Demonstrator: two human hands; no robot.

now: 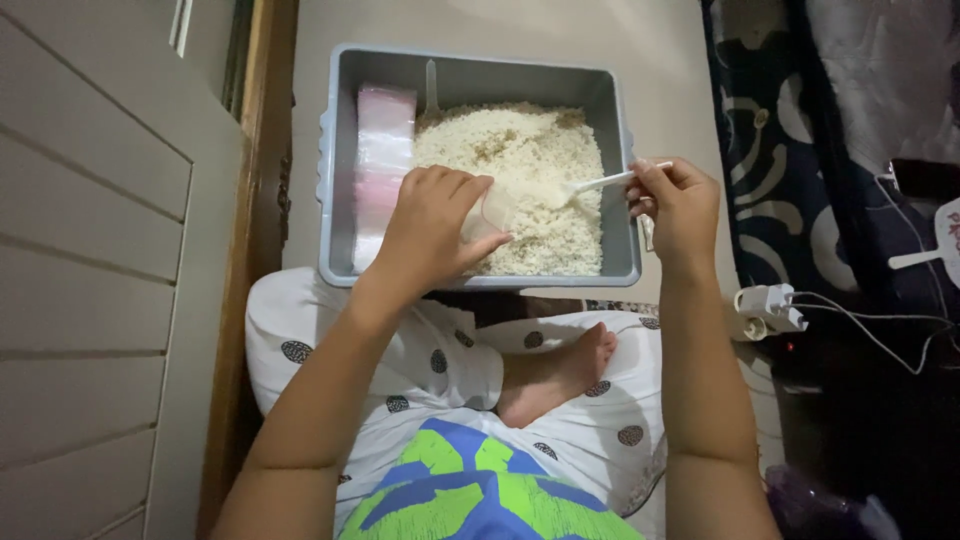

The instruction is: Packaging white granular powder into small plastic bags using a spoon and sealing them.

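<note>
my left hand (432,228) is over the grey tub (345,180), fingers (455,182) curled shut around a small clear plastic cup (490,212); thumb runs along the cup's lower side, the cup tilted with its mouth toward the right. cup sits just above the rice, whether it touches i cannot tell.

my right hand (678,205) is at the tub's right rim, fingers (645,180) pinching the end of a white plastic spoon (590,185). the handle slants down to the left; the bowl end lies in the rice (530,160) just beside the cup's mouth. remaining fingers are folded in under the handle.

the rice fills the middle and right of the tub, pale and heaped, surface uneven. against the tub's left wall stands a stack of clear plastic bags (384,150), pinkish at the top edge. a second clear scoop handle (431,90) sticks up at the back wall, its bowl buried.

tub rests on the floor (660,60) in front of my crossed legs, one bare foot (560,375) showing below it. white patterned trousers, blue and green shirt at bottom of view. wooden door frame (262,200) to the left. to the right, dark patterned fabric (790,200), a white power adapter (765,305) with a cable (880,325) trailing off.
</note>
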